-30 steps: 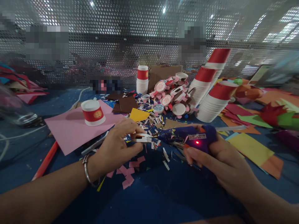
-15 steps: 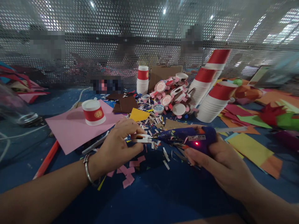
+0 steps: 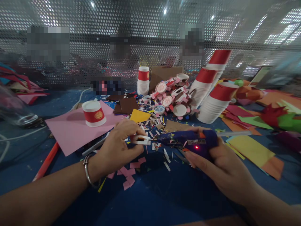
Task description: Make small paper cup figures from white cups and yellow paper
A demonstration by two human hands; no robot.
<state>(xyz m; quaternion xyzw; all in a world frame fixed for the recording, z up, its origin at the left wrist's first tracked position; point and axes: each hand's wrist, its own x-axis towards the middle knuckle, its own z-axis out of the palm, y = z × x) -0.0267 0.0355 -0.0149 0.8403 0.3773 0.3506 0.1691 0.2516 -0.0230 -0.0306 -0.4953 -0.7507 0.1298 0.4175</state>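
Between thumb and fingers, my left hand (image 3: 122, 141) pinches a small white paper piece (image 3: 146, 141) with a gap through its middle and brown inside. My right hand (image 3: 221, 166) is wrapped round a blue hot glue gun (image 3: 188, 138) whose red light glows. The gun's nozzle points left and meets the right end of the white piece, as far as I can tell. A clear glue stick (image 3: 235, 133) juts from the back of the gun. Pink paper scraps (image 3: 129, 175) lie below my left hand. Scissors, partly hidden, lie under the gun.
A red and white paper cup (image 3: 94, 114) stands upside down on pink paper (image 3: 67, 131). Stacked cups (image 3: 213, 106) lean at the right behind cut cup bases (image 3: 167, 101). Coloured paper (image 3: 251, 150) lies at the right, a red stick (image 3: 47, 160) at the left. Perforated metal mesh (image 3: 150, 18) rises behind.
The glue gun has shifted slightly left and tilted a little, its nozzle staying at the white paper piece. That piece has turned slightly in my left hand.
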